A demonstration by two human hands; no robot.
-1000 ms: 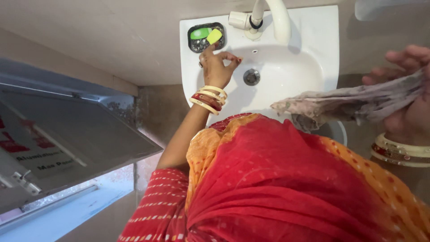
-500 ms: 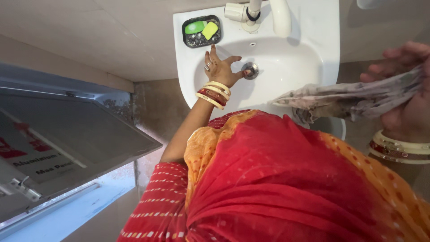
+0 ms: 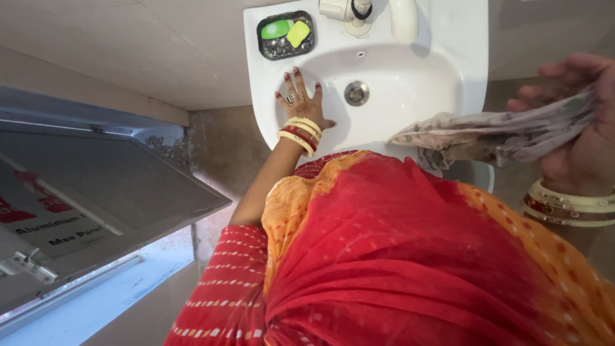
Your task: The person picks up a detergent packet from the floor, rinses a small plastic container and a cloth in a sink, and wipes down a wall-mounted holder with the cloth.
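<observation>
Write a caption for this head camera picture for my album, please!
Left hand spread flat inside the white sink, right hand holding a crumpled cloth beside it.

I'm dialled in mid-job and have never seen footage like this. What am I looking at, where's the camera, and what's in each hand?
There is no machine here: a person works with two bare hands, and the single camera sits on their head, looking straight down past a red and orange garment. The left hand lies flat, fingers spread, on the inner slope of a white washbasin, left of the drain. The right hand grips a crumpled patterned cloth beside the basin. A black soap dish on the rim holds a green and a yellow soap. The tap is at the top.
</observation>
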